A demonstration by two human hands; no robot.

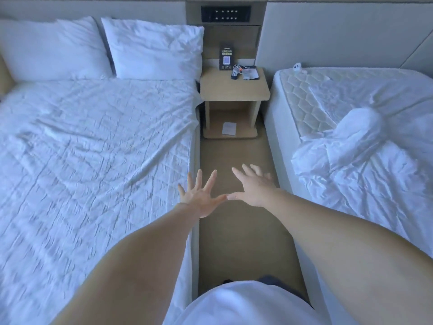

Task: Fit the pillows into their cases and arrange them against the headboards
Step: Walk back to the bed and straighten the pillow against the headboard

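Observation:
Two white cased pillows lean against the left bed's headboard: one pillow at the far left, the other pillow beside the nightstand. On the right bed lies a crumpled heap of white linen; whether it holds a pillow I cannot tell. The right headboard has nothing against it. My left hand and my right hand are stretched out over the aisle floor, fingers spread, thumbs nearly touching, holding nothing.
A wooden nightstand stands between the beds with a card stand, cables and small items on top and a paper on its lower shelf. The left bed has a wrinkled white sheet. The right mattress is partly bare. A small white object lies at its head.

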